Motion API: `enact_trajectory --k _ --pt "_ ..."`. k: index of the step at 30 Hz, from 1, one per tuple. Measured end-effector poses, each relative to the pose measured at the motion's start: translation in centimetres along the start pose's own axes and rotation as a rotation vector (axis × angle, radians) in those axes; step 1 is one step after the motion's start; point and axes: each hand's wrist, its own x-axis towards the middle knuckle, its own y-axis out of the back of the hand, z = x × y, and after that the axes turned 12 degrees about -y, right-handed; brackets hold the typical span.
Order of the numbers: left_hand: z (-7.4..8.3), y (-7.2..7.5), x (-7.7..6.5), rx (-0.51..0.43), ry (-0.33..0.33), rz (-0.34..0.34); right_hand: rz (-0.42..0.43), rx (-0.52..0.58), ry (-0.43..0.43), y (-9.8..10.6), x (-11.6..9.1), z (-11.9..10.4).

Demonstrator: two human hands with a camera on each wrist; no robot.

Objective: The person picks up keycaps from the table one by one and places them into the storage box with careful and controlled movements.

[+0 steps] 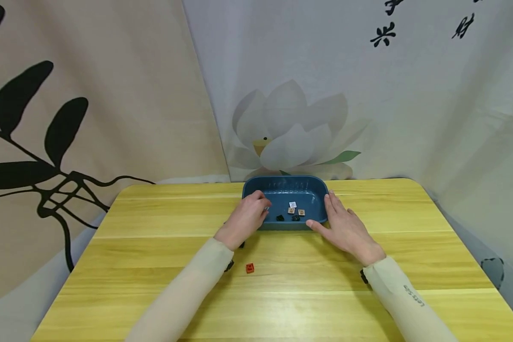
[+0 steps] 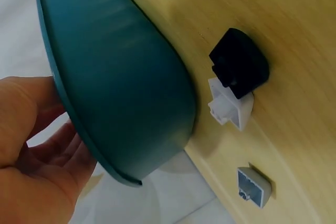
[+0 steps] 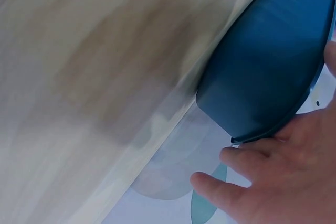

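Here, printed cloth backs my yellow wooden surface; a blue oblong tray lies between right hand, spread, and left hand, grip unclear.

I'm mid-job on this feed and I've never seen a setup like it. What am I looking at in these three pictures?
No machine here: a person works bare-handed. The wide picture comes from a head camera; the other two come from cameras on each wrist. A blue tray with small keycap-like pieces in it stands on a wooden table. Outside it lie a red piece and, in the left-wrist view, a black piece and two pale pieces. The right hand touches the tray's right end. The left hand reaches over its left end; its grip is unclear.
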Motion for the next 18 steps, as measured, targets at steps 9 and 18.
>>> enact_trajectory --k 9,18 --pt "-0.6 -1.0 1.3 -0.003 0.095 -0.084 0.002 -0.008 0.003 0.1 0.0 0.0" --pt "-0.9 -1.3 1.7 0.016 0.154 -0.104 -0.005 -0.010 0.001 0.1 0.1 0.0"
